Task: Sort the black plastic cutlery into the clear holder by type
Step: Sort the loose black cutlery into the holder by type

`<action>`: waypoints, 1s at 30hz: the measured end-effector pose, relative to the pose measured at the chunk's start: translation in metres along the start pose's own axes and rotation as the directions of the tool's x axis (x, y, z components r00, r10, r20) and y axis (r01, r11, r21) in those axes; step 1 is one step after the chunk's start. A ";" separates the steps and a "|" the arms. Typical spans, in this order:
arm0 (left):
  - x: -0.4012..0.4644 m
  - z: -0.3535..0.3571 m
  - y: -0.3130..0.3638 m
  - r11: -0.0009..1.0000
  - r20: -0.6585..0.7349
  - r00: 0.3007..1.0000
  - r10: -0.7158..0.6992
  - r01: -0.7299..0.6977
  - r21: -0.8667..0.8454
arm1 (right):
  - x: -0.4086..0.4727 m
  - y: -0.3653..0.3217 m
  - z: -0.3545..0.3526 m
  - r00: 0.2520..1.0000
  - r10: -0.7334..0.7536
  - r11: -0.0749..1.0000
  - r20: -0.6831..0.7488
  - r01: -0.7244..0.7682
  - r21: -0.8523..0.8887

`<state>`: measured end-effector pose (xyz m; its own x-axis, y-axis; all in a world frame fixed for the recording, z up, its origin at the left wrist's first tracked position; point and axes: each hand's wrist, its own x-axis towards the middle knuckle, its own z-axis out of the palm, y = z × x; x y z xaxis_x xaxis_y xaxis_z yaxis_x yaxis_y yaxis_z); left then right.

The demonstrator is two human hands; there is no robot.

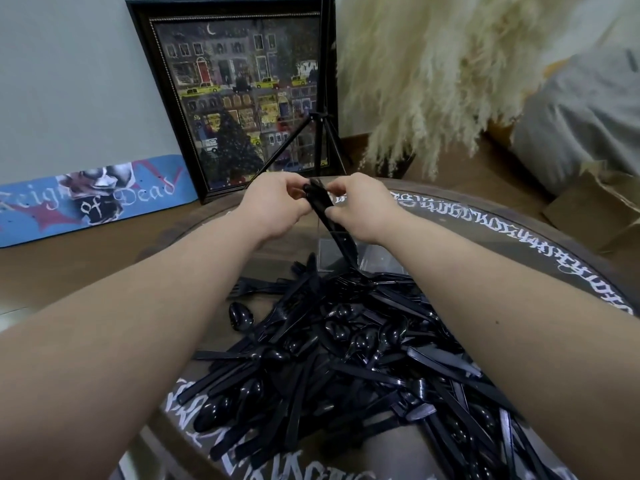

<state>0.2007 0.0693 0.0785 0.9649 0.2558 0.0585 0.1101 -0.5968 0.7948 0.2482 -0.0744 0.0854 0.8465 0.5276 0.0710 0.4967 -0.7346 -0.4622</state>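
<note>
Left hand (273, 206): raised at the far side of the desk (519, 244), fingers curled round the upper end of a bundle of black cutlery (323, 211).

Right hand (360, 207): just right of the left hand, fingers pinching the same bundle; both grips closed on it, the handles between the two hands.

Bundle of black cutlery: tilted, upper end in the grips, lower end reaching down into the clear holder (360, 259). Type of pieces cannot be told.

Clear holder: transparent compartments on the desk directly below the hands, just beyond the pile; which compartment takes the bundle cannot be told.

Pile of black cutlery (346, 358): forks, spoons and knives heaped loose on the near and middle desk, between the forearms.

Desk: round, dark, white lettering round the rim.

Beyond the desk: framed picture (242, 98) leaning on the wall, tripod (323, 126) before it, skateboard deck (90, 199) far left, pampas grass (433, 81) far right.
</note>
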 end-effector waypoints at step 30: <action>-0.002 0.006 0.002 0.967 -0.021 0.999 -0.036 0.029 -0.255 | 0.001 -0.001 0.002 0.993 -0.008 0.998 -0.116 0.014 0.056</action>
<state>0.2004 0.0628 0.0761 0.9551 0.2931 0.0429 0.0737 -0.3755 0.9239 0.2477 -0.0721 0.0838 0.8592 0.4800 0.1768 0.4971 -0.7018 -0.5103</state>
